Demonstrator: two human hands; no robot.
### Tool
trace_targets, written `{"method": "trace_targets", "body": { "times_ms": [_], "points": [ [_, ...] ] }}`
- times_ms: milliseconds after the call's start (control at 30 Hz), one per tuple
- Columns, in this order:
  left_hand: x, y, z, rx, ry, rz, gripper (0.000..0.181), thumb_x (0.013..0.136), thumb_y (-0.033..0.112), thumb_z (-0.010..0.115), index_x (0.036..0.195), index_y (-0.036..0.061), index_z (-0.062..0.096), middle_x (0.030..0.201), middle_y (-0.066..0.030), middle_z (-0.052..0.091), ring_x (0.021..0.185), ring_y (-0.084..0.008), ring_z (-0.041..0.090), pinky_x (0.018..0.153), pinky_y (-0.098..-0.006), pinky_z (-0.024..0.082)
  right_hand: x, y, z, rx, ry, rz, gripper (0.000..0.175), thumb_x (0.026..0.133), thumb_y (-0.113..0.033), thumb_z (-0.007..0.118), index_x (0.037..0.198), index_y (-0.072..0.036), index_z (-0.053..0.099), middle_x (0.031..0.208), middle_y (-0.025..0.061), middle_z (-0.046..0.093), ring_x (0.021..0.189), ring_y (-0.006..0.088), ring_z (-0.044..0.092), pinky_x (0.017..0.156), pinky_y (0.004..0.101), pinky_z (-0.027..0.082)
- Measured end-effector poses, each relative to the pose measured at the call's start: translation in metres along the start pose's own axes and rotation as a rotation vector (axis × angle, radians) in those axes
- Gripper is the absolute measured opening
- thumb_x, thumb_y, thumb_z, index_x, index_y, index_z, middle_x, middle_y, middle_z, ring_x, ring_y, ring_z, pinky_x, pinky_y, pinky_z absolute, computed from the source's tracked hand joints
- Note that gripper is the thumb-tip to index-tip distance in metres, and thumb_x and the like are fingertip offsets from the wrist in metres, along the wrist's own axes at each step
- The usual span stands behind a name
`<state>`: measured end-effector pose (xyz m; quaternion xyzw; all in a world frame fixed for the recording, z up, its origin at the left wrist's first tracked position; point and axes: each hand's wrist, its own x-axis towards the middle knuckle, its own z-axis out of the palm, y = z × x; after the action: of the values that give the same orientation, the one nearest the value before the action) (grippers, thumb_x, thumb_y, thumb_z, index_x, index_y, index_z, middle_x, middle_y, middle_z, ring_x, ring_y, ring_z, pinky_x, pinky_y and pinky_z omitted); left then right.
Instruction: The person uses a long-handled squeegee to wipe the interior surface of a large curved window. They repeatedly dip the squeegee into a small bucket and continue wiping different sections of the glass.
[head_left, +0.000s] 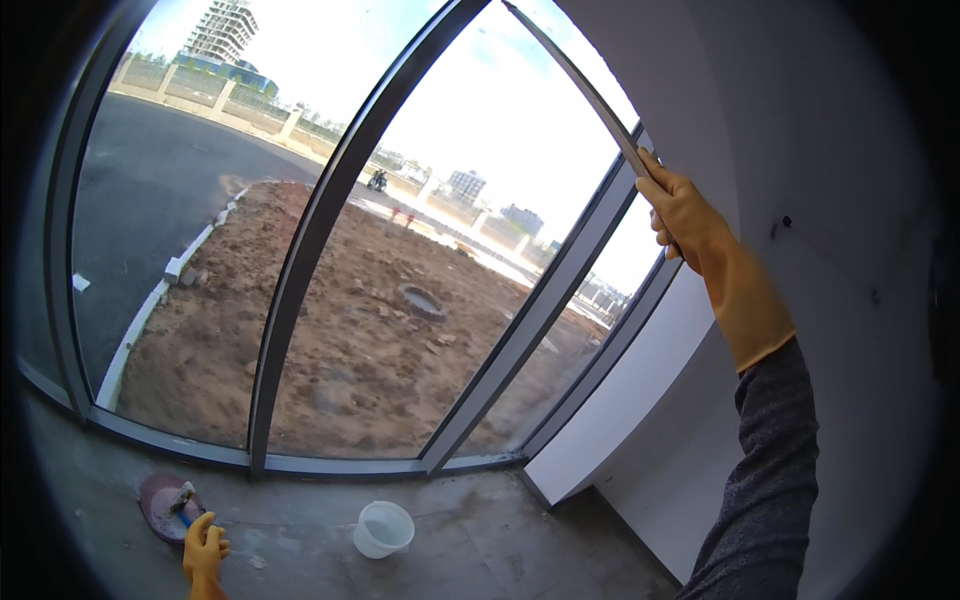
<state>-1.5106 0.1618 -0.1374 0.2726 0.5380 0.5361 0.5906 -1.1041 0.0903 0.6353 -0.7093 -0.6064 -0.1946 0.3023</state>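
My right hand (682, 206), in an orange rubber glove, grips a long thin pole (577, 79). The pole slants up and left across the window, and its far end reaches the top edge of the view. At the lower left my left hand (204, 551), gloved the same way, has its fingers curled around the handle of a small blue-handled tool (182, 504). Its pale head, too small to name surely, appears over a pink basin (154, 499) on the floor. A white plastic bucket (384, 529) stands right of the left hand.
Tall window panes in dark metal frames (289, 300) rise in front of me. A white wall (630, 390) borders them at right. The tiled floor (300, 517) bears pale smears. Outside lie bare soil (360, 337), a paved road (165, 157) and distant buildings.
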Motion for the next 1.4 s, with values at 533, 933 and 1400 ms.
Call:
{"method": "trace_targets", "body": {
  "times_ms": [533, 933, 1400],
  "points": [
    [0.016, -0.035, -0.05, 0.127, 0.097, 0.005, 0.041, 0.11, 0.016, 0.06, 0.15, 0.0087, 0.064, 0.106, -0.0093, 0.073, 0.073, -0.0146, 0.068, 0.062, -0.0292, 0.059, 0.013, 0.025, -0.008, 0.006, 0.015, -0.015, 0.059, 0.116, -0.042, 0.056, 0.161, -0.005, 0.056, 0.062, -0.004, 0.048, 0.05, 0.0051, 0.054, 0.045, 0.0218, 0.05],
    [-0.032, -0.006, -0.071, 0.152, 0.125, 0.023, 0.039, 0.113, 0.022, 0.065, 0.15, 0.0135, 0.067, 0.117, -0.011, 0.078, 0.088, -0.0171, 0.075, 0.07, -0.029, 0.061, -0.013, 0.042, 0.014, -0.007, -0.032, 0.138, 0.063, 0.114, -0.034, 0.054, 0.171, -0.01, 0.044, 0.063, -0.0017, 0.046, 0.046, 0.0064, 0.048, 0.041, 0.0234, 0.045],
    [-0.033, -0.001, -0.079, 0.138, 0.193, 0.013, 0.042, 0.112, 0.016, 0.062, 0.154, 0.0129, 0.063, 0.118, -0.0107, 0.078, 0.089, -0.0173, 0.074, 0.071, -0.0298, 0.061, -0.003, 0.037, 0.029, 0.032, -0.045, 0.075, 0.067, 0.117, -0.035, 0.051, 0.176, -0.01, 0.032, 0.07, 0.0004, 0.052, 0.051, 0.0072, 0.052, 0.045, 0.0224, 0.049]
  ]
}}
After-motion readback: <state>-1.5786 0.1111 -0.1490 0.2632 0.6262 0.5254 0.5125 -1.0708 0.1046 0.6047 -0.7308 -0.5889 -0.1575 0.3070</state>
